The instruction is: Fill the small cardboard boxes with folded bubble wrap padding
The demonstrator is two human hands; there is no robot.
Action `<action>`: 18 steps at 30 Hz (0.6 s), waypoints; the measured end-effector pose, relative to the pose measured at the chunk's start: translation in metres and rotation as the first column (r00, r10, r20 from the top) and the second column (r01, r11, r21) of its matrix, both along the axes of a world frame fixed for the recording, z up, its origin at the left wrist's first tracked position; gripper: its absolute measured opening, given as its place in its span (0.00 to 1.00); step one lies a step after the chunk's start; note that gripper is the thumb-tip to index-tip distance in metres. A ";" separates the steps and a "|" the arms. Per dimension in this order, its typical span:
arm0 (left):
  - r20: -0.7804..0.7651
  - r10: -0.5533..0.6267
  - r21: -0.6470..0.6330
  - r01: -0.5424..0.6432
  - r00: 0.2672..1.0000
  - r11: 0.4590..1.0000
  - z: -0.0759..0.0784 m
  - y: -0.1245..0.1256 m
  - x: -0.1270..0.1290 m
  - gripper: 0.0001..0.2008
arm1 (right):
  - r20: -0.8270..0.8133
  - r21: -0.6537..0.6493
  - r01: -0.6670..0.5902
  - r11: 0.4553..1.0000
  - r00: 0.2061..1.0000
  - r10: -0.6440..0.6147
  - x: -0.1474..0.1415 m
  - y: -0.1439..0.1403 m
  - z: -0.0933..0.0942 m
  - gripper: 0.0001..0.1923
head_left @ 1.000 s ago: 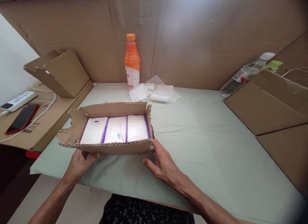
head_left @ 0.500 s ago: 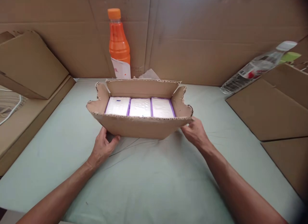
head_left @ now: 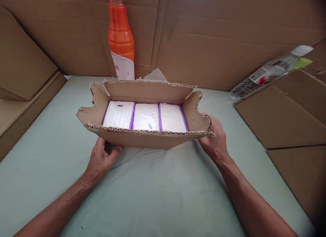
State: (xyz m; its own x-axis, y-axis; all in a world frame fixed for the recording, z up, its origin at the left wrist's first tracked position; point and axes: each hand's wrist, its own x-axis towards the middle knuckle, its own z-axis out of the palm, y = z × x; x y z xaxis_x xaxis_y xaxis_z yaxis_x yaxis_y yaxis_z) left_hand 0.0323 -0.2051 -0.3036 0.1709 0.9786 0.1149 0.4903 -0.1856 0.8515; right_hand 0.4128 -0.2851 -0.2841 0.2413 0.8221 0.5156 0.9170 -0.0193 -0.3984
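Observation:
An open cardboard box (head_left: pixel 142 139) with ragged, torn rims is in the middle of the view. Three white packs with purple edges lie side by side in it: a left pack (head_left: pixel 118 116), a middle pack (head_left: pixel 146 115) and a right pack (head_left: pixel 172 117). My left hand (head_left: pixel 100 159) grips the box's lower left corner, thumb at the front and the other fingers hidden under or behind it. At the right end, my right hand (head_left: pixel 215 138) is closed around the box's side, its fingertips out of sight.
An orange bottle (head_left: pixel 121 33) stands against the cardboard wall (head_left: pixel 216 36) behind. A clear bottle (head_left: pixel 270 72) leans by a cardboard box (head_left: pixel 287 111) on the right. More cardboard (head_left: pixel 22 57) stands at the left. Pale green cloth (head_left: pixel 158 196) covers the surface.
The box looks larger and nearer, and more of the packs' tops shows. Both hands stay on it and sit slightly farther apart in view. The view has tilted down a little.

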 end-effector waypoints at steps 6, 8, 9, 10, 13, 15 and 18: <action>-0.008 -0.015 0.129 0.015 1.000 0.992 0.004 0.001 -0.006 0.15 | -0.060 -0.029 0.127 0.992 0.990 -0.128 -0.011 -0.114 0.027 0.14; -0.034 0.009 0.224 -0.001 0.999 0.975 0.007 0.001 -0.007 0.12 | -0.115 0.028 0.080 0.996 0.990 -0.076 -0.029 -0.114 0.032 0.14; -0.031 0.019 0.239 -0.011 0.999 0.971 0.007 0.001 -0.008 0.11 | -0.147 0.032 0.026 0.999 0.989 -0.021 -0.040 -0.109 0.033 0.15; -0.014 0.021 0.227 -0.018 1.000 0.974 0.008 0.002 -0.008 0.11 | -0.187 0.020 -0.034 0.999 0.982 0.037 -0.051 -0.100 0.032 0.18; 0.100 0.008 0.109 -0.019 0.995 0.994 0.006 0.002 -0.008 0.13 | -0.357 -0.084 -0.165 0.983 0.926 0.125 -0.081 -0.067 0.022 0.28; 0.192 -0.007 0.050 -0.002 0.981 0.999 0.003 0.003 -0.008 0.14 | -0.453 -0.147 -0.195 0.970 0.885 0.109 -0.095 -0.045 0.014 0.28; 0.317 -0.063 -0.009 0.069 0.946 0.998 0.000 0.005 -0.008 0.21 | -0.549 -0.128 -0.189 0.974 0.831 0.089 -0.101 -0.021 0.003 0.22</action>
State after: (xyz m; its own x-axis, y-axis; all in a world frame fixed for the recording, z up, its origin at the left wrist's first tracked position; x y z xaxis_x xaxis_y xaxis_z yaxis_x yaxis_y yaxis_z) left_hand 0.0243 -0.2005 -0.3038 0.1933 0.9689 0.1548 0.1822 -0.1904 0.9646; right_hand 0.3123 -0.3064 -0.2807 0.3151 0.9302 0.1884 0.5577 -0.0209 -0.8297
